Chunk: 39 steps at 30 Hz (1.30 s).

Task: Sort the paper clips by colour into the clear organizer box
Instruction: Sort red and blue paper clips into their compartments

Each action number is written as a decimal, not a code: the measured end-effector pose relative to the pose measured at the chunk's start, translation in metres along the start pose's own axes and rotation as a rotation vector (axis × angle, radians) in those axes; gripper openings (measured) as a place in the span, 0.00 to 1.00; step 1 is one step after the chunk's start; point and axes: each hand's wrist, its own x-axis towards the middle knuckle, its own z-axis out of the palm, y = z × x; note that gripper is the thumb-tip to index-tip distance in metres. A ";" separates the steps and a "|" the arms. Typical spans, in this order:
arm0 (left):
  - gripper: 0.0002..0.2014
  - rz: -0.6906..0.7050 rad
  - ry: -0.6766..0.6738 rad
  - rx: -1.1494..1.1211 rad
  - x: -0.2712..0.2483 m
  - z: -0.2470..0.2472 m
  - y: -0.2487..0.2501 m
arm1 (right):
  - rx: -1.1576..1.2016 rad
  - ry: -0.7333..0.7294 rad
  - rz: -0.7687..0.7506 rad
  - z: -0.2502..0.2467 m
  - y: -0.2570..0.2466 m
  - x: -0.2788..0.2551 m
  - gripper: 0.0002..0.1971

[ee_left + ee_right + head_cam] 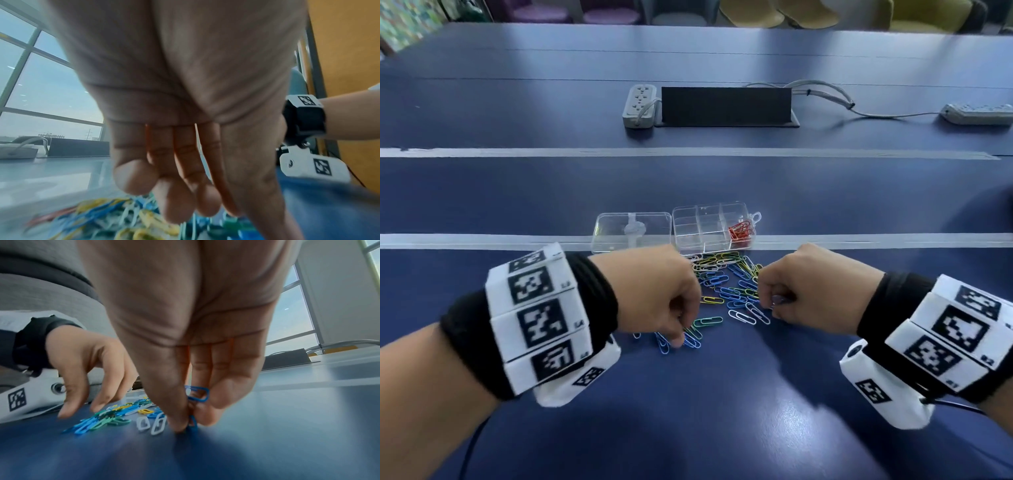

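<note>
- Head view: I see the clips (726,287) piled on the table (688,428), the box (714,224) at 12 o'clock of them, red clips (740,232) in its right compartment.
- Left wrist view: my left hand (180,162) has its fingers hanging loose above the clips, holding nothing.
- Right wrist view: my right hand (191,369) pinches blue clips (197,394) at fingertip.

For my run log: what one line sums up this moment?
right hand: pinches blue paper clips | left hand: fingertips on pile | organizer box: red clips only

Long blue table (517,102), chairs (774,13) behind, big windows (41,81).
</note>
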 end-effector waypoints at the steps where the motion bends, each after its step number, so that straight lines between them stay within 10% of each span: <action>1: 0.11 -0.006 -0.031 0.018 -0.003 0.004 -0.001 | 0.007 0.005 0.005 0.000 0.000 -0.001 0.10; 19: 0.10 0.060 0.186 -0.084 -0.020 0.018 -0.010 | 0.013 0.064 0.068 0.004 -0.004 0.005 0.07; 39: 0.10 -0.173 0.095 0.025 -0.038 0.030 -0.014 | 0.010 0.064 0.096 0.003 -0.015 0.011 0.08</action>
